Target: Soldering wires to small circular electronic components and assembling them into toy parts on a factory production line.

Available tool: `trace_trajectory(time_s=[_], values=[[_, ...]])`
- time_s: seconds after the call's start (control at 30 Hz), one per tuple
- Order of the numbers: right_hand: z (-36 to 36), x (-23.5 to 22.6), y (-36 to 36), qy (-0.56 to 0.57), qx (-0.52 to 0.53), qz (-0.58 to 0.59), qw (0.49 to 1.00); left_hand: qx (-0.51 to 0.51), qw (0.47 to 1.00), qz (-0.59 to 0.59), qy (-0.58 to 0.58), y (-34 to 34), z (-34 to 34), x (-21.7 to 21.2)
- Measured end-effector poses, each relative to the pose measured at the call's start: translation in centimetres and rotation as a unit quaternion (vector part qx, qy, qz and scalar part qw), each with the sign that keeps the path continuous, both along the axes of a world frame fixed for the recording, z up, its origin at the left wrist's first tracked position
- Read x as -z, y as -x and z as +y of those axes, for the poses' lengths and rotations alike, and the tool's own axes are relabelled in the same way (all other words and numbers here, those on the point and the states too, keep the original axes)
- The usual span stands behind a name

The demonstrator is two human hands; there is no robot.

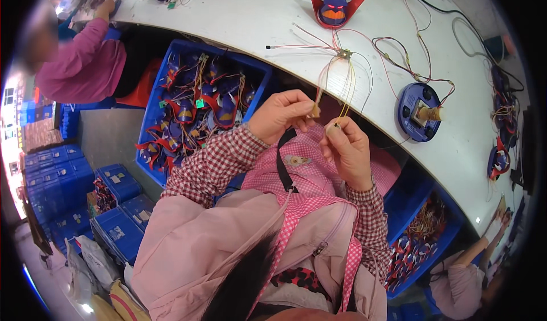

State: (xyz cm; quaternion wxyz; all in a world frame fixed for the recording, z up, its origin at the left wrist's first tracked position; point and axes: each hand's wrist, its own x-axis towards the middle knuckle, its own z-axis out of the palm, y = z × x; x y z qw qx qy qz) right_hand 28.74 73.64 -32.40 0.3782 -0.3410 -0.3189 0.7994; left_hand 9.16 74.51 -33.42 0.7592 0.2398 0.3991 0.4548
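Frame centre: left hand (280,114) pinches small tan part of wire bundle (342,78); right hand (347,150) pinches yellow wires; purple mask (335,3) above on white table (262,13).

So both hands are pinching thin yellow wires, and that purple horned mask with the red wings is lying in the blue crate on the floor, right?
Not quite. In the head view the purple horned mask sits on the white table, not in the blue crate. The left hand and right hand do pinch the yellow wires.

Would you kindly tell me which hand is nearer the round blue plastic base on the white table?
Right. The right hand is just below-left of the round blue plastic base; the left hand sits farther left.
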Motion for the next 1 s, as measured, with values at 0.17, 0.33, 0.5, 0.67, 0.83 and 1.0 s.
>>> trace_trajectory(time_s=[0.17, 0.33, 0.5, 0.67, 0.83, 1.0], values=[[-0.5, -0.6, 0.2, -0.081, 0.052, -0.128, 0.987, 0.031, 0.994, 0.098, -0.038, -1.1, -0.3, -1.1], [-1.1, -0.3, 0.3, -0.102, 0.071, -0.177, 0.976, 0.005, 0.988, 0.152, -0.032, -1.9, -0.5, -1.9], [-1.0, 1.3, 0.4, -0.249, 0.102, -0.262, 0.927, -0.017, 0.982, 0.184, -0.027, -2.6, -0.5, -1.8], [-0.3, 0.8, 1.2, -0.382, 0.14, -0.367, 0.837, -0.014, 0.973, 0.225, -0.047, -3.5, -0.3, -1.5], [-0.1, 1.2, 1.0, -0.427, 0.15, -0.399, 0.798, -0.029, 0.976, 0.212, -0.039, -4.3, -0.7, -0.5], [-0.1, 1.5, 0.5, -0.444, 0.155, -0.411, 0.781, -0.052, 0.981, 0.184, -0.021, -5.1, -0.8, -0.1]])
